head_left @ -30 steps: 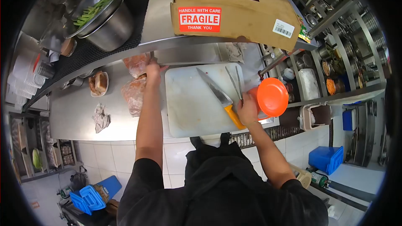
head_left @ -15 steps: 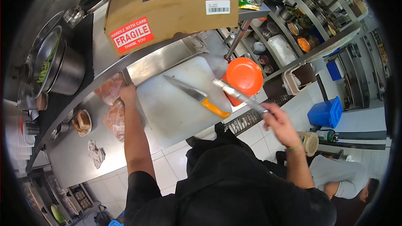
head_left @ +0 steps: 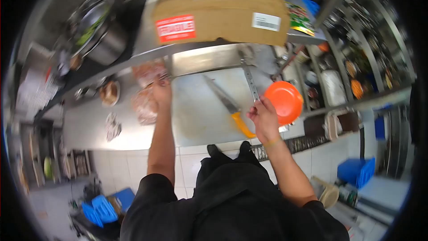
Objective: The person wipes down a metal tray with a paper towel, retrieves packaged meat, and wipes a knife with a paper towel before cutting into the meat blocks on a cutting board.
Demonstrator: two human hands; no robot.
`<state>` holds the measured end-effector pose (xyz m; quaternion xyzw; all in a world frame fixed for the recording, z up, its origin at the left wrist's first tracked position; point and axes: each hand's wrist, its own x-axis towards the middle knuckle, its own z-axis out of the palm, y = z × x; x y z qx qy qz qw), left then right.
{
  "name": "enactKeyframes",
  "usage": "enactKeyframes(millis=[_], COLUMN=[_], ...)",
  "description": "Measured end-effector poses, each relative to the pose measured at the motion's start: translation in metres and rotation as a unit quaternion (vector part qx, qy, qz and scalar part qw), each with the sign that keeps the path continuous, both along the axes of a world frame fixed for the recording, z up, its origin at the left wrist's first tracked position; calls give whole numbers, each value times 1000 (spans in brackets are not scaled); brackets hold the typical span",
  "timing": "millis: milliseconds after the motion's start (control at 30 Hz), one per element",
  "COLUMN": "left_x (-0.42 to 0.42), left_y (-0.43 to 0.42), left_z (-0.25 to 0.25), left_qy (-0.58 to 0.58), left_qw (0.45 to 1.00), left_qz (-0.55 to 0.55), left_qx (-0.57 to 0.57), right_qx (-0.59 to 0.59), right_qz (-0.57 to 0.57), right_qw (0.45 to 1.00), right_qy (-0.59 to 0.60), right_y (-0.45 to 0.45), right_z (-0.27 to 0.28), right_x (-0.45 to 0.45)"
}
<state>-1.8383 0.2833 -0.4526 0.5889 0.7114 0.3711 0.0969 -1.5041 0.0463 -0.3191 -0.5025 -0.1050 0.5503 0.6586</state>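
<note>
Your right hand [head_left: 263, 115] is closed on the near end of the metal tongs [head_left: 250, 81], which reach away from you over the right side of the white board [head_left: 196, 122]. The knife [head_left: 220, 93] lies on that board, blade angled away to the left, its yellow handle toward you and just left of your right hand. The orange plate [head_left: 283, 102] is just beside that hand, on its right.

Your left hand [head_left: 162, 90] is at the board's left edge, beside the two pieces of meat [head_left: 145, 106] on the counter [head_left: 89, 131]. Something metal shows at its fingertips, but blur hides the grip, so you cannot tell whether the fingers are closed on it.

Farther left are a bowl [head_left: 117, 100] of brown food and a crumpled cloth [head_left: 113, 127]. The box [head_left: 223, 11] sits on the shelf [head_left: 149, 54] beyond the board.
</note>
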Motion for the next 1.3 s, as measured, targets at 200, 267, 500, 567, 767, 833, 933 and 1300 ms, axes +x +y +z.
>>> enactKeyframes(millis=[200,267,500,567,767,833,933,1300], left_x=[-43,-67,-178,-196,-215,-212,-218,-210], left_y=[-113,-141,-170,-168,-113,-101,-77,-68], left_z=[37,43,25,14,-17,-10,-52,-24], left_qy=[-38,-21,-38,-53,-152,-179,-204,-305], left_qw=[990,984,974,973,959,947,945,911], left_qz=[126,171,200,182,93,81,51,31], left_qx=[44,32,-102,-130,-222,-254,-250,-276], right_qx=[-66,-30,-315,-318,-328,-347,-367,-399], right_qz=[-144,-218,-240,-217,-131,-103,-62,401], right_qw=[987,974,806,775,737,718,600,93], right_qy=[-7,45,-439,-501,-576,-594,-708,-820], right_y=[130,162,205,205,193,190,181,177], right_z=[-105,-146,-176,-188,-185,-190,-222,-198], right_x=[-23,-9,12,20,26,28,62,56])
